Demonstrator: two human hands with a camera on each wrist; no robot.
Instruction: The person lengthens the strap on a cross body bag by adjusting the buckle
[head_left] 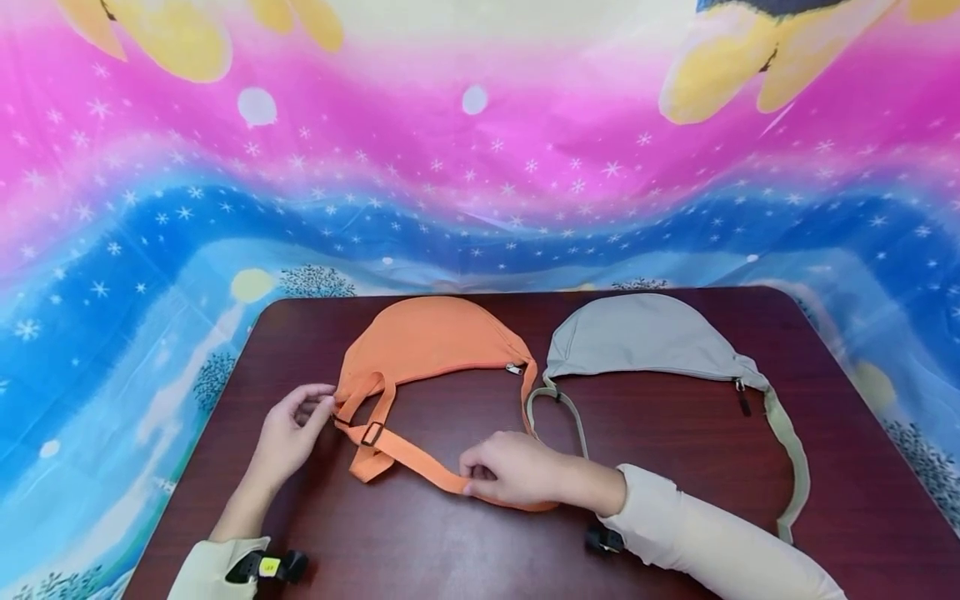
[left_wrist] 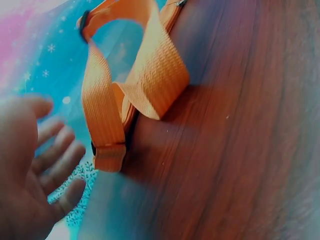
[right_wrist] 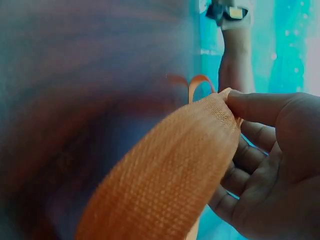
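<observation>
An orange waist bag [head_left: 431,337] lies on the table, its zipped edge toward me. Its webbing strap [head_left: 423,462] loops out in front, with a dark slide buckle [head_left: 372,433] on it. Between thumb and fingers, my right hand [head_left: 517,471] pinches this strap near its front; the right wrist view shows the orange webbing [right_wrist: 170,165] running out from under the thumb. My left hand [head_left: 288,429] is beside the bag's left end. In the left wrist view its fingers [left_wrist: 62,155] are spread loosely, apart from the folded strap [left_wrist: 102,100], and hold nothing.
Right of the orange bag lies a grey waist bag [head_left: 637,337], its strap [head_left: 791,454] curving toward the front right. A thin loop of its strap [head_left: 573,408] meets the orange strap. The dark red wooden table [head_left: 450,550] stands against a printed cloth backdrop [head_left: 465,167].
</observation>
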